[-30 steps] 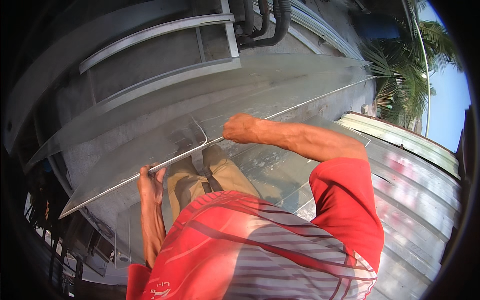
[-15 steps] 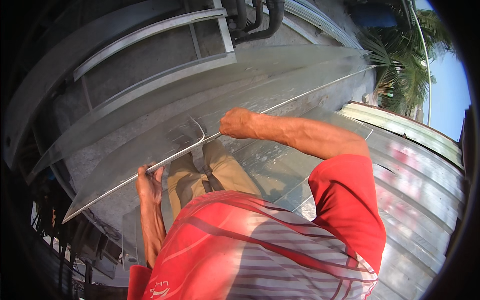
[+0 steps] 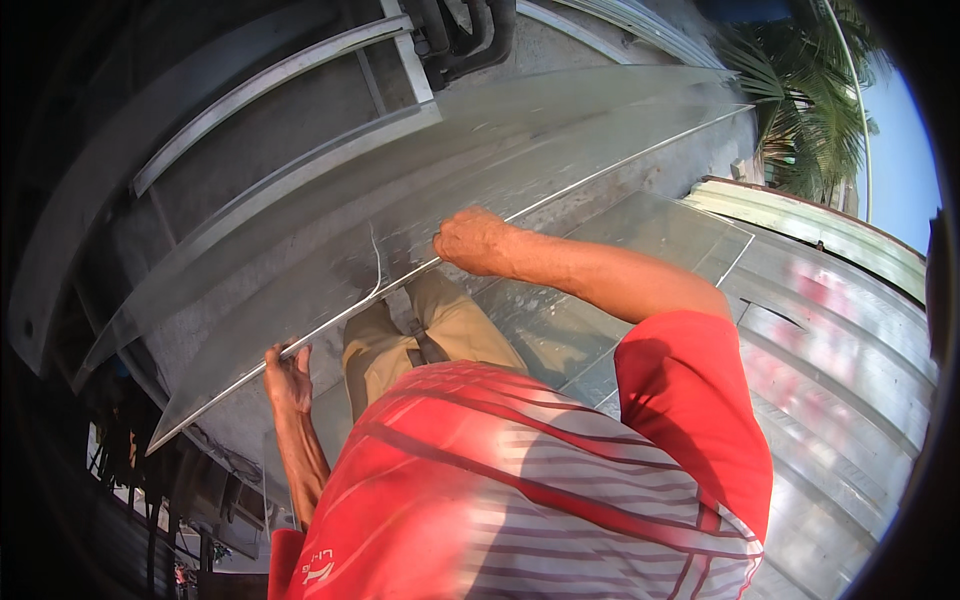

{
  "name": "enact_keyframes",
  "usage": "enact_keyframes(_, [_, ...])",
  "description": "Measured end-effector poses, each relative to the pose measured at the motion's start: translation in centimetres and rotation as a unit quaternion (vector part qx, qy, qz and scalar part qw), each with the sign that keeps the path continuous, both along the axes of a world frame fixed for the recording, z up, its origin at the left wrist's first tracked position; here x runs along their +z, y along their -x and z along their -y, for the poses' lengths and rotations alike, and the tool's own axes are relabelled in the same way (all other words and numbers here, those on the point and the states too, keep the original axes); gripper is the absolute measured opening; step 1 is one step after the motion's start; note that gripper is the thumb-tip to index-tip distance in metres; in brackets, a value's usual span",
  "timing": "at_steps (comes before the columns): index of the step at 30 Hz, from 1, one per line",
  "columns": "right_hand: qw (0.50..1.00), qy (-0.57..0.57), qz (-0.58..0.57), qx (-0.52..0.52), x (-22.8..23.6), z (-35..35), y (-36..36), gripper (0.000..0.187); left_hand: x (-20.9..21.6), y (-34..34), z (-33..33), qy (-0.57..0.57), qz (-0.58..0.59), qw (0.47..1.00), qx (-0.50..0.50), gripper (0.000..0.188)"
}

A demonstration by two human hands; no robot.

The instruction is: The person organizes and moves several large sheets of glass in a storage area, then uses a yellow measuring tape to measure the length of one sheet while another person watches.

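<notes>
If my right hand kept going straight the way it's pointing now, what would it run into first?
The right hand grips the near edge of the clear corrugated sheet and points up-left across it, so it would probably meet the sheet itself first; depth is hard to judge.

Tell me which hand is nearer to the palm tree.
Right. The right hand grips the clear sheet's near edge around mid-picture, toward the palm tree at upper right. The left hand grips the same edge lower left, farther away.

left hand [image 3: 287,375] and right hand [image 3: 472,240] both clenched, arms outstretched.
</notes>
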State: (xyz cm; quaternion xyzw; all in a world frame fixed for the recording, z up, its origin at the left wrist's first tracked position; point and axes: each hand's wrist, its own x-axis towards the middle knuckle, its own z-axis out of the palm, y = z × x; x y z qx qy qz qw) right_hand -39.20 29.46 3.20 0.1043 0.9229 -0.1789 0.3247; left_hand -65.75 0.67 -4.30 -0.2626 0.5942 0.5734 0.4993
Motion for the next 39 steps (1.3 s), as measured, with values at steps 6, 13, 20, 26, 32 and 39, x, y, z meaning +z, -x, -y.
enact_keyframes(6, [0.993,-0.079,-0.066,0.064,-0.3,-1.4,-5.6,0.01,-0.8,-0.5,-0.3,0.028,-0.018,0.999,0.004,0.026])
enact_keyframes(13, [0.997,-0.046,-0.06,0.024,0.3,-1.7,-4.4,0.005,1.4,-0.3,-1.3,0.075,-0.042,0.996,0.007,0.034])
enact_keyframes(20, [0.996,-0.052,0.023,0.069,-2.1,-3.5,-5.9,0.008,2.6,-0.7,-1.1,0.101,0.006,0.995,-0.017,0.039])
enact_keyframes(26, [0.989,-0.044,0.054,0.128,-2.7,-3.8,-6.4,0.012,2.1,-2.9,-2.9,0.064,0.083,0.994,-0.032,0.036])
enact_keyframes(32, [0.989,-0.007,0.048,0.138,-2.7,-4.5,-6.9,0.014,1.4,-3.6,-3.0,0.113,0.074,0.991,-0.014,0.035])
enact_keyframes(39, [0.989,-0.021,0.074,0.125,-1.7,-6.0,-7.0,0.012,5.0,-3.4,-5.5,0.08,0.082,0.993,-0.015,0.04])
